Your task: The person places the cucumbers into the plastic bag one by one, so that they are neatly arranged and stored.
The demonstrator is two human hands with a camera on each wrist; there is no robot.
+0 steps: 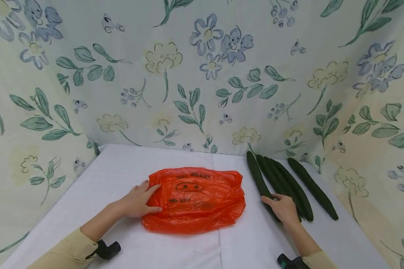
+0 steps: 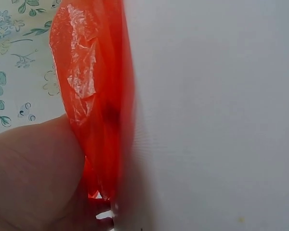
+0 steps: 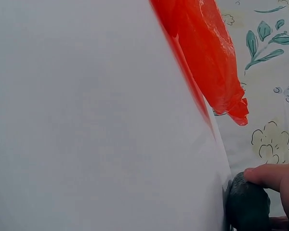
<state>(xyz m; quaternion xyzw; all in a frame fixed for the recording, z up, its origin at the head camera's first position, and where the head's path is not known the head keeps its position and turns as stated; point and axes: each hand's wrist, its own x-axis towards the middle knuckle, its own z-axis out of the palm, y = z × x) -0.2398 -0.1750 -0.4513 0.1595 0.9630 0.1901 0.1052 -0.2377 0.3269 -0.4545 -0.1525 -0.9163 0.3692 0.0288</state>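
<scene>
A red plastic bag (image 1: 202,201) with dark print lies on the white-covered table. My left hand (image 1: 138,200) rests at its left end, thumb and fingers spread apart over the crinkled film. In the left wrist view the bag (image 2: 89,82) rises beside the base of my thumb, and the fingertips show partly below it. To the right, my right hand (image 1: 284,209) grips a long dark green cucumber (image 1: 257,175) near its close end, thumb on the left side. In the right wrist view the thumb presses on the cucumber's rounded end (image 3: 248,204).
More cucumbers (image 1: 290,183) lie close together just right of the held one. Another cucumber (image 1: 312,188) lies apart, near the right edge of the table (image 1: 121,160). A flower-printed cloth (image 1: 195,74) hangs behind and along both sides.
</scene>
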